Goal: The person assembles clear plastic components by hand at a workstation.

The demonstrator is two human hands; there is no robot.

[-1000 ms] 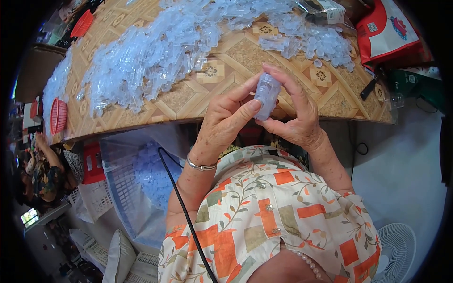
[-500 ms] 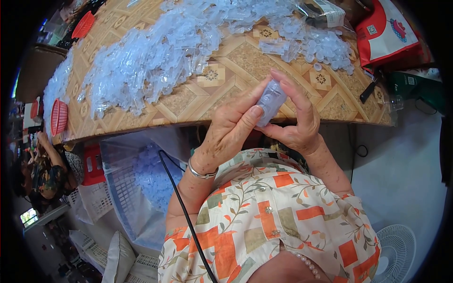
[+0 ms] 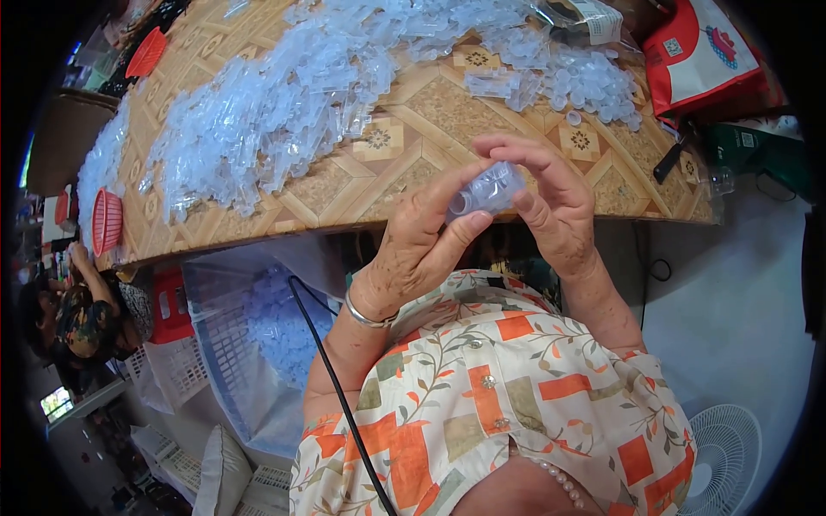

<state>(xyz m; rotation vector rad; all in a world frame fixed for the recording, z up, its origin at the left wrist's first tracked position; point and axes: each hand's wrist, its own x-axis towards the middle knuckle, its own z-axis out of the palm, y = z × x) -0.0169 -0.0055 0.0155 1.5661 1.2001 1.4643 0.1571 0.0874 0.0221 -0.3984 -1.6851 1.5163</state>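
A clear plastic piece (image 3: pixel 487 189) with rounded, ridged shapes and a round end is between my hands, above the table's near edge. My left hand (image 3: pixel 420 234) grips its left side, the thumb along the near face and the fingers mostly hidden behind. My right hand (image 3: pixel 555 199) cups round the other side, its fingers arched over the top and its thumb against the piece's right end. Whether it is one part or several fitted together, I cannot tell. Beyond my hands, a large heap of similar clear plastic parts (image 3: pixel 284 112) spreads over the patterned table (image 3: pixel 413 185).
Small round clear caps (image 3: pixel 594 86) lie at the far right, near a red and white bag (image 3: pixel 701 56) and a black-handled tool (image 3: pixel 667 163). Lined crates with clear parts (image 3: pixel 280 327) stand below left. A black cable (image 3: pixel 344 404) crosses my left arm. Another person (image 3: pixel 82 318) sits far left.
The plastic piece has turned from a steep tilt to lying more sideways, its round end toward my left hand. My right hand has shifted slightly up, its thumb now on the near side.
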